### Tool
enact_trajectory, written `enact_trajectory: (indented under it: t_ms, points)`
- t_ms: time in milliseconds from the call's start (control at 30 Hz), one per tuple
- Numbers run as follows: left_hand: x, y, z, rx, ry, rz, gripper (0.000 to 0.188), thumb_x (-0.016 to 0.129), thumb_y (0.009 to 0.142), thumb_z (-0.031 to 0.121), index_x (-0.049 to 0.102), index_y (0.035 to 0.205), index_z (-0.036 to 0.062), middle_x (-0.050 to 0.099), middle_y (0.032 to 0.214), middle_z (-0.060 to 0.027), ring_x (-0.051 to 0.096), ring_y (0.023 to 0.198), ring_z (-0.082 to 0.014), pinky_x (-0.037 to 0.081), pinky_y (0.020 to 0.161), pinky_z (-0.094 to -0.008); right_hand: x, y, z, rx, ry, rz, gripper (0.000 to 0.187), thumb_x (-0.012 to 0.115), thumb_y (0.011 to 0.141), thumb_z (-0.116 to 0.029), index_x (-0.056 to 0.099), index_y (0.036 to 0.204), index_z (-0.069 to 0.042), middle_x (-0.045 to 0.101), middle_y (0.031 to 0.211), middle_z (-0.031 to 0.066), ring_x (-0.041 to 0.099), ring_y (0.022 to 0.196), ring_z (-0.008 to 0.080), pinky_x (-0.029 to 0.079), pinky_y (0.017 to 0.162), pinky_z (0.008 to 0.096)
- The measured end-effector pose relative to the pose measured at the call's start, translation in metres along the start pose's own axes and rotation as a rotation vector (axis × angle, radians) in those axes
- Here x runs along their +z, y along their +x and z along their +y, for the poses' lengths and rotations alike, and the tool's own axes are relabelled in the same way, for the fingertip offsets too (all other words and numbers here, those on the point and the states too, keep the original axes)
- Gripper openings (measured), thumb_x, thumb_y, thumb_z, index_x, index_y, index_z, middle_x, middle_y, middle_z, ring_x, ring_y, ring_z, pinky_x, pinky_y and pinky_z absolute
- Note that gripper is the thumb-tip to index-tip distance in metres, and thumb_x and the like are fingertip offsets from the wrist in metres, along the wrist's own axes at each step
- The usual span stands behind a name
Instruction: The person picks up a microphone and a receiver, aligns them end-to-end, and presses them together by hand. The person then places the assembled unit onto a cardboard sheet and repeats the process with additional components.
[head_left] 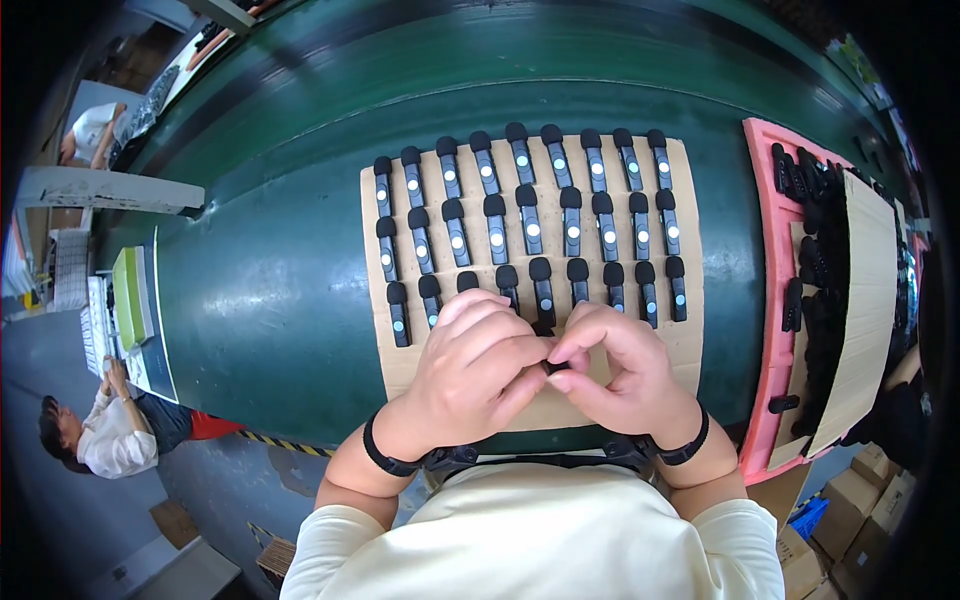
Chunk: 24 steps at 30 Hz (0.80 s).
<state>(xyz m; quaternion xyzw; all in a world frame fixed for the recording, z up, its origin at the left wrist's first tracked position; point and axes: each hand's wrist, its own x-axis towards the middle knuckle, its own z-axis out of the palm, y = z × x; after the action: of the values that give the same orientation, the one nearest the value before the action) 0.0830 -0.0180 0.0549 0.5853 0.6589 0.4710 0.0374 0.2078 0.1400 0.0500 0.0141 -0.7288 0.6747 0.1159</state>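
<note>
Near the front edge of a brown cardboard sheet (400, 365), my two hands meet with their fingertips pressed together. My left hand (465, 365) and my right hand (630, 368) pinch a small black piece (553, 367) between thumbs and forefingers. Most of that piece is hidden, so its kind does not show. Just beyond the fingers a black foam tip (543, 329) peeks out; I cannot tell whether it belongs to the held piece. Small black clip-on microphones (531, 222) with foam covers and pale round dots lie in three rows on the cardboard. My left fingers partly cover the front row.
The cardboard lies on a dark green work surface (270, 290). On the right stands a pink foam tray (765, 300) of black microphones, partly covered by a cardboard flap (855, 310). A metal arm (110, 188) juts in at left. A seated person (120, 435) is at the far left.
</note>
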Motion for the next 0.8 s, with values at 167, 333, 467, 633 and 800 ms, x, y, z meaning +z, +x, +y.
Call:
enact_trajectory:
  t_ms: [167,333,467,633,800]
  points:
    - [-0.005,-0.001,-0.002,-0.011,-0.027,-0.013,0.029,0.075,0.067,0.004,0.066,0.095,0.0047,0.062,0.082,-0.0077,0.059,0.076,-0.0261,0.048,0.087,-0.0434,0.003,0.002,0.003,-0.143,0.072,0.062,0.011,0.064,0.087,-0.002,0.06,0.098,-0.001,0.06,0.084,0.0079,0.056,0.074,0.0162,0.044,0.067,0.0277]
    - [-0.015,0.0,0.017,-0.005,0.148,0.006,0.032,0.075,0.067,0.005,0.067,0.098,0.0054,0.064,0.082,-0.0072,0.061,0.077,-0.0249,0.048,0.089,-0.0435,0.001,0.0,0.0,-0.141,0.101,0.11,0.008,0.057,0.092,-0.007,0.056,0.097,-0.001,0.057,0.082,0.0084,0.053,0.075,0.0172,0.043,0.071,0.0283]
    - [-0.031,-0.028,0.031,-0.045,0.326,0.001,0.034,0.075,0.065,0.005,0.066,0.098,0.0059,0.065,0.084,-0.007,0.063,0.08,-0.0241,0.049,0.09,-0.0446,-0.001,-0.002,0.004,-0.142,0.129,0.117,0.009,0.058,0.089,0.0,0.058,0.098,-0.001,0.061,0.084,0.0081,0.055,0.076,0.0167,0.043,0.071,0.0283]
    - [-0.057,-0.081,0.035,-0.159,0.559,-0.095,0.034,0.074,0.064,0.003,0.065,0.098,0.0056,0.066,0.089,-0.0076,0.064,0.085,-0.0236,0.049,0.092,-0.045,0.001,-0.001,0.002,-0.13,0.107,0.113,0.012,0.06,0.087,0.004,0.06,0.098,0.0,0.062,0.083,0.0075,0.056,0.076,0.0161,0.043,0.071,0.0278]
    - [-0.064,-0.104,0.028,-0.198,0.791,-0.122,0.035,0.074,0.065,0.004,0.063,0.099,0.0057,0.067,0.095,-0.0078,0.064,0.089,-0.0234,0.049,0.092,-0.0457,0.001,0.0,0.003,-0.138,0.032,0.071,0.008,0.058,0.093,-0.008,0.055,0.096,-0.001,0.056,0.082,0.0082,0.052,0.075,0.0162,0.042,0.07,0.0274]
